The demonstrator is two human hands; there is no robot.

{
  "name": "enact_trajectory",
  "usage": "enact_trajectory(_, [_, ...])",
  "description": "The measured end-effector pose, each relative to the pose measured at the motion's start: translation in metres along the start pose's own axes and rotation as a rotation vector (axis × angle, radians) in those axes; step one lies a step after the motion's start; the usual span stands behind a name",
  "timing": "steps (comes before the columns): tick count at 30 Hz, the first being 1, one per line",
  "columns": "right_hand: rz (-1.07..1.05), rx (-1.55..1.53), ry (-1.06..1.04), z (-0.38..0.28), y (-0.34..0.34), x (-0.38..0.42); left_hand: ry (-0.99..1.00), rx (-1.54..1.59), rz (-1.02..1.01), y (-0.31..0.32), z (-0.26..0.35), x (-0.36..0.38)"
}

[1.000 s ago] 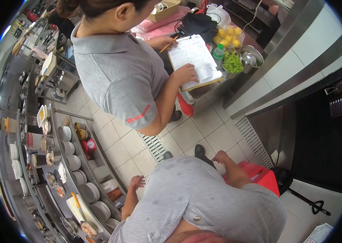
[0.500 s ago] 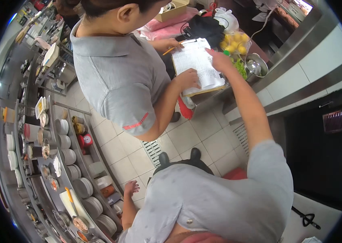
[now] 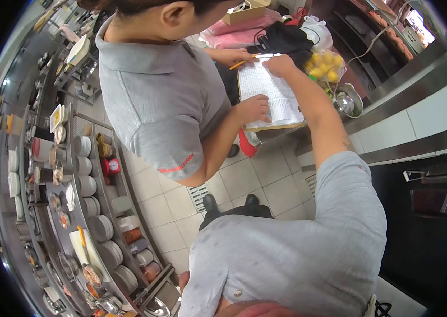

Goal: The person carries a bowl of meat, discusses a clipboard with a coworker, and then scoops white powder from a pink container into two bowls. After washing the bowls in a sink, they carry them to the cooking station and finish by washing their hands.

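My right hand (image 3: pixel 280 66) reaches over the top right of a printed sheet (image 3: pixel 266 90) on a clipboard (image 3: pixel 276 126). Its fingertips touch or hover just over the paper, the index finger pointing and nothing visible in the grasp. A co-worker in a grey polo shirt (image 3: pixel 165 95) stands to my left; their near hand (image 3: pixel 253 109) lies on the sheet's left side. Their far hand (image 3: pixel 242 57) holds an orange pencil (image 3: pixel 242 62) at the clipboard's top. Only a sliver of my left hand (image 3: pixel 183 280) shows low beside my shirt, its fingers hidden.
Beyond the clipboard are a bag of yellow fruit (image 3: pixel 325 67), a metal bowl (image 3: pixel 351 101), a black bag (image 3: pixel 287 39) and pink packages (image 3: pixel 239 30). At left runs a steel shelf unit with stacked plates (image 3: pixel 100 227). A floor drain (image 3: pixel 199 197) lies near my shoes.
My right hand has moved from the sheet's right edge up and leftward over the paper, near the clip. My left hand has dropped back and is mostly hidden. The camera view has shifted.
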State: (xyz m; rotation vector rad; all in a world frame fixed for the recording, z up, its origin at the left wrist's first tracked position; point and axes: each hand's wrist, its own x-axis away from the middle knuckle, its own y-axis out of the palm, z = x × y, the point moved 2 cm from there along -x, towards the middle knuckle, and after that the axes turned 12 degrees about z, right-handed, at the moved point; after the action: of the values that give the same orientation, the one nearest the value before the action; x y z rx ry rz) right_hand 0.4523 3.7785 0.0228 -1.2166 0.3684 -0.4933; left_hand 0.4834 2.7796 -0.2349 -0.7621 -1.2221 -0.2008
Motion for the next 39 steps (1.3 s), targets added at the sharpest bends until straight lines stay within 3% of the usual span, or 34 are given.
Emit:
enact_trajectory(12, [-0.003, -0.044, 0.026, 0.003, 0.008, 0.002, 0.106, 0.012, 0.014, -0.005, 0.040, 0.017])
enact_trajectory(15, [0.062, -0.146, 0.081, 0.006, 0.005, 0.010, 0.111, 0.039, 0.019, -0.009, 0.055, 0.016])
enact_trajectory(18, [0.283, -0.344, 0.174, 0.009, -0.006, 0.047, 0.098, 0.052, 0.004, -0.009, 0.063, 0.008])
enact_trajectory(21, [0.418, -0.510, 0.437, -0.001, -0.036, 0.131, 0.062, 0.048, -0.045, -0.008, 0.067, -0.014])
enact_trajectory(22, [0.525, -0.599, 0.508, -0.006, -0.038, 0.165, 0.121, -0.032, -0.070, -0.007, 0.069, -0.025])
enact_trajectory(23, [0.536, -0.713, 0.563, -0.012, -0.041, 0.199, 0.497, -0.436, -0.122, -0.009, 0.075, -0.043])
enact_trajectory(25, [0.576, -0.845, 0.687, -0.031, -0.038, 0.270, 1.291, -1.192, -0.029, -0.008, 0.091, -0.063])
enact_trajectory(26, [0.607, -0.863, 0.751, -0.043, -0.032, 0.301, 1.413, -1.120, -0.034, -0.007, 0.102, -0.069])
enact_trajectory(27, [0.585, -0.859, 0.827, -0.057, -0.022, 0.333, 1.344, -1.115, -0.089, -0.012, 0.113, -0.076])
enact_trajectory(30, [0.467, -0.762, 0.970, -0.100, 0.023, 0.418, 0.443, -0.526, -0.216, -0.024, 0.164, -0.083])
enact_trajectory(31, [0.371, -0.763, 1.005, -0.115, 0.039, 0.443, 0.292, -0.412, -0.199, -0.024, 0.184, -0.083])
enact_trajectory(34, [0.145, -0.718, 1.088, -0.165, 0.080, 0.499, 0.202, -0.330, -0.158, -0.027, 0.248, -0.089])
enact_trajectory(39, [-0.006, -0.800, 1.216, -0.229, 0.109, 0.542, 0.411, -0.453, -0.117, -0.018, 0.333, -0.058])
